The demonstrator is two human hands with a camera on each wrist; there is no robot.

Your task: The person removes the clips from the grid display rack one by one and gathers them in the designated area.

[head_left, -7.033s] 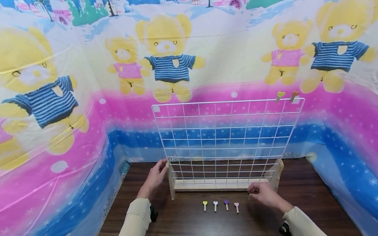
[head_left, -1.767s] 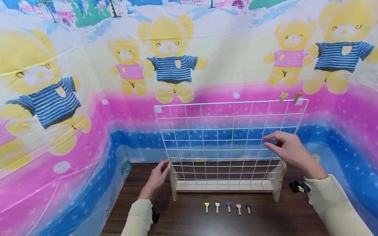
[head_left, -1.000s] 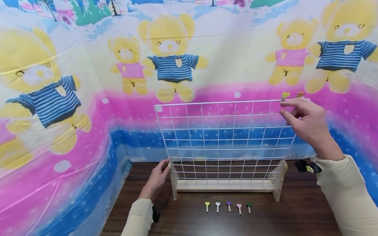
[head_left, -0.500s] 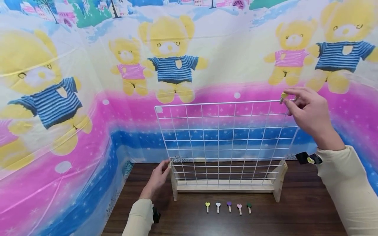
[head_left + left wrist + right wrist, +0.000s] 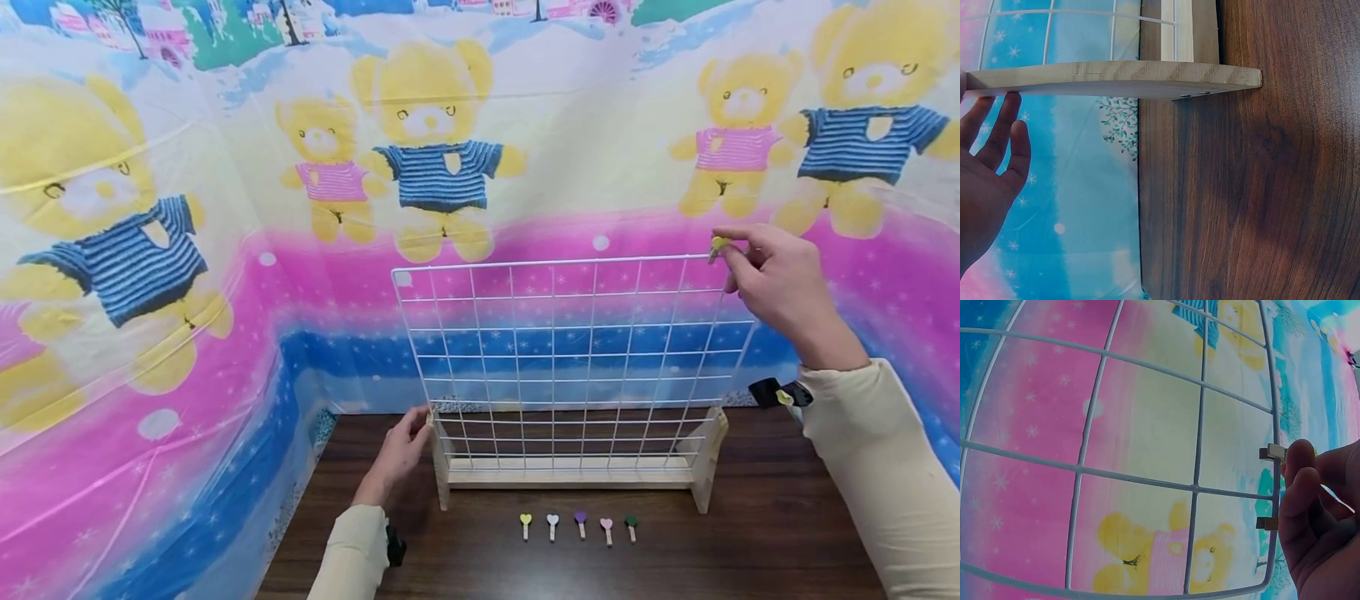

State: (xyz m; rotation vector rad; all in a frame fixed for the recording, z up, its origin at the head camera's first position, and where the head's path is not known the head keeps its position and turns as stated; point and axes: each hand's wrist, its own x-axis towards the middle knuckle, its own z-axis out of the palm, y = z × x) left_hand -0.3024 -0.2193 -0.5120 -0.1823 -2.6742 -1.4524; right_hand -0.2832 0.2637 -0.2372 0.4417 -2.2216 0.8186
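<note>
A white wire grid (image 5: pixel 555 333) stands upright in a pale wooden stand (image 5: pixel 570 478). My left hand (image 5: pixel 400 446) holds the stand's left end panel (image 5: pixel 1116 78), with thumb on one side and fingers on the other. At the grid's top right, my right hand (image 5: pixel 783 279) pinches a small wooden clothespin with a yellow heart (image 5: pixel 719 242) between thumb and index finger. In the right wrist view its wooden tip (image 5: pixel 1270 452) is at the top wire. A second clothespin (image 5: pixel 1266 523) sits on that wire close by; in the head view my hand hides it.
In front of the stand, a row of heart clothespins lies on the dark wood table (image 5: pixel 465 558): yellow (image 5: pixel 526 525), white (image 5: pixel 552 527), purple (image 5: pixel 581 525), pink (image 5: pixel 607 531) and green (image 5: pixel 632 527). A bear-printed cloth (image 5: pixel 570 167) hangs behind and around.
The green clothespin, earlier in my right hand, now lies at the row's right end. My right hand has risen to the grid's top right and taken hold of the yellow-heart clothespin. The left stays put.
</note>
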